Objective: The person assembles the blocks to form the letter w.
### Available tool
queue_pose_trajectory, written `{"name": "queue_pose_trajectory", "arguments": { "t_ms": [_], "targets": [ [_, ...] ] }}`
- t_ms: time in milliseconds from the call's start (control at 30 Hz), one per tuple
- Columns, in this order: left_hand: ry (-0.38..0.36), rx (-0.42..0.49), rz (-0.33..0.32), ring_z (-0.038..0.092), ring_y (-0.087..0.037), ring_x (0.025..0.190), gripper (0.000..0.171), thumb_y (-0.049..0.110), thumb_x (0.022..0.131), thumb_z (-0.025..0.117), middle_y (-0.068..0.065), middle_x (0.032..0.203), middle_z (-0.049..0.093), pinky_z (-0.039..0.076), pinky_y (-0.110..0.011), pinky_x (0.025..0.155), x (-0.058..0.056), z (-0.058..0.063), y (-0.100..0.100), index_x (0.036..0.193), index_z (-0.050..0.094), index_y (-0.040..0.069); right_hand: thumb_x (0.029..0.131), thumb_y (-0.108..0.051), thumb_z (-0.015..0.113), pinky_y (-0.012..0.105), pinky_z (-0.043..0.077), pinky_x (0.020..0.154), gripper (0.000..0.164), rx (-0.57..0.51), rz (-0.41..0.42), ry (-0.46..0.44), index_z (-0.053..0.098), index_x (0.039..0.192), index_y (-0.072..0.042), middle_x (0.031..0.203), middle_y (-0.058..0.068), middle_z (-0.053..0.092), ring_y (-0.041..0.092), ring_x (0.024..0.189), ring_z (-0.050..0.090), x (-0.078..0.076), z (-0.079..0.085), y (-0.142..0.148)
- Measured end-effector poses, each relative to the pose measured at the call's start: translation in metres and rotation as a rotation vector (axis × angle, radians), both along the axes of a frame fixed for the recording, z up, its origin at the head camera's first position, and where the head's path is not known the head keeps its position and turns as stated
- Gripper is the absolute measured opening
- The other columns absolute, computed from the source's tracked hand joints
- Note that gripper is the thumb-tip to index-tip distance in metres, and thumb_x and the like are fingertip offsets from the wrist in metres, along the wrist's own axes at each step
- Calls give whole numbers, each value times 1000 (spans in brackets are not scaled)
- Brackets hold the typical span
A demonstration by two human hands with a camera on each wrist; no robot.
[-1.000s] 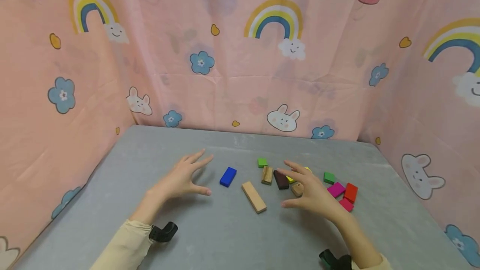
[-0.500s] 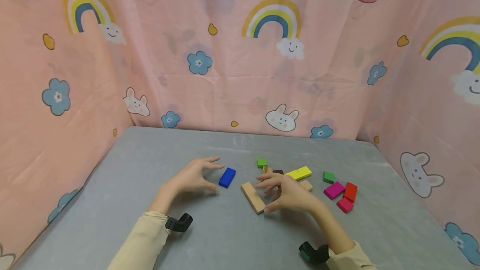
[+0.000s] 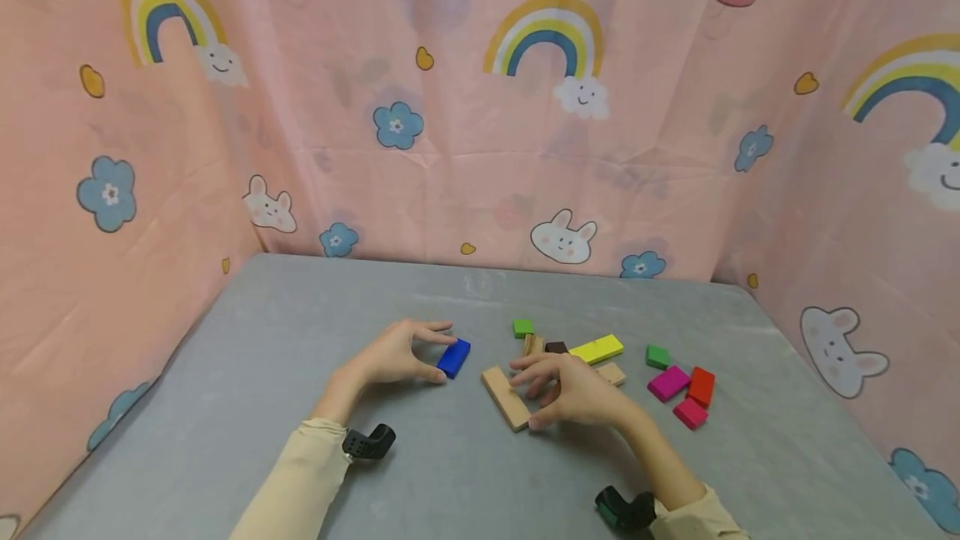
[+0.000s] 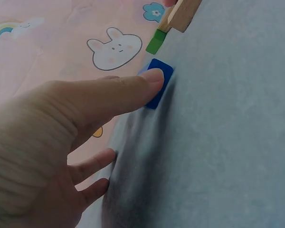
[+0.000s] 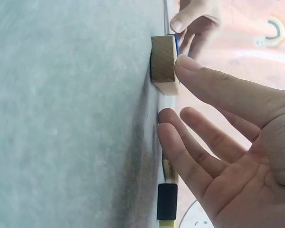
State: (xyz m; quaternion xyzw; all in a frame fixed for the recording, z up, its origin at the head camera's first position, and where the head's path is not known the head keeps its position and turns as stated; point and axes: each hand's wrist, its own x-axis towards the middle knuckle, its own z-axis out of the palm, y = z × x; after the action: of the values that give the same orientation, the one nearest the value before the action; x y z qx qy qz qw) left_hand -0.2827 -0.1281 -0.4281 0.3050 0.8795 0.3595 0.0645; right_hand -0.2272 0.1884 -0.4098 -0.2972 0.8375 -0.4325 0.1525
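On the grey surface (image 3: 300,407), the left hand (image 3: 390,354) reaches to the blue block (image 3: 454,357); its grip is apart, thumb and forefinger spread around the block's near-left end, and the left wrist view shows the thumb tip (image 4: 154,76) lying against the block's edge, though whether the forefinger also touches cannot be told. The blue block lies flat, its long axis running from near-left to far-right, the far end pointing toward the back curtain. Just to its right lies the long tan wooden block (image 3: 504,397), flat as well, its long axis slanting the other way, from far-left to near-right, the near end pointing toward the person. The right hand (image 3: 573,390) is over that block's right side with relaxed, slightly bent fingers; the right wrist view shows the thumb tip (image 5: 187,64) touching the block's end (image 5: 162,64), while the other fingers stand apart from it and do not close round it. Behind the right hand lie a small green block (image 3: 522,327), a dark brown block (image 3: 556,347), a yellow block (image 3: 596,349) and another wooden piece (image 3: 611,372), close together. Well to the right sit a second green block (image 3: 657,356), a magenta block (image 3: 668,382), a red block (image 3: 702,386) and a pink block (image 3: 690,412), clustered near one another.
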Motion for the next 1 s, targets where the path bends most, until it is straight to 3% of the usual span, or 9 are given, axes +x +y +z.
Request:
{"name": "queue_pose_trajectory", "arguments": {
  "t_ms": [167, 400, 600, 833, 1000],
  "targets": [
    [30, -34, -11, 31, -31, 140, 45, 17, 77, 87, 1, 147, 47, 24, -56, 110, 1, -1, 2, 119, 74, 19, 76, -5, 86, 38, 56, 76, 41, 9, 5, -18, 73, 115, -7, 138, 16, 53, 31, 99, 61, -1, 0, 0],
    [13, -33, -30, 29, -35, 141, 44, 18, 80, 84, 5, 146, 49, 25, -61, 108, 3, 1, 7, 122, 72, 19, 76, -6, 86, 39, 56, 77, 37, 24, -5, -16, 74, 112, -10, 137, 14, 55, 30, 99, 61, -1, 1, -2],
    [26, 33, -18, 41, -28, 133, 34, 16, 76, 87, 2, 135, 59, 31, -56, 107, 0, -4, 5, 108, 75, 19, 77, -7, 86, 39, 55, 78, 35, 36, -18, -26, 75, 109, -11, 137, 13, 56, 28, 99, 60, 0, 1, -4],
    [41, 145, 126, 54, -25, 121, 31, 21, 67, 94, 2, 119, 67, 37, -52, 104, -6, -7, -8, 92, 75, 19, 77, -6, 85, 37, 54, 78, 33, 38, -22, -21, 75, 108, -12, 135, 12, 57, 28, 100, 57, 1, -1, -5],
    [62, 153, 216, 60, -22, 112, 33, 24, 66, 94, 2, 111, 69, 44, -46, 99, -6, -8, -18, 93, 76, 16, 75, -7, 87, 37, 53, 78, 34, 50, -18, -12, 76, 107, -14, 135, 9, 58, 27, 100, 57, 2, -2, -6]
  ]
}}
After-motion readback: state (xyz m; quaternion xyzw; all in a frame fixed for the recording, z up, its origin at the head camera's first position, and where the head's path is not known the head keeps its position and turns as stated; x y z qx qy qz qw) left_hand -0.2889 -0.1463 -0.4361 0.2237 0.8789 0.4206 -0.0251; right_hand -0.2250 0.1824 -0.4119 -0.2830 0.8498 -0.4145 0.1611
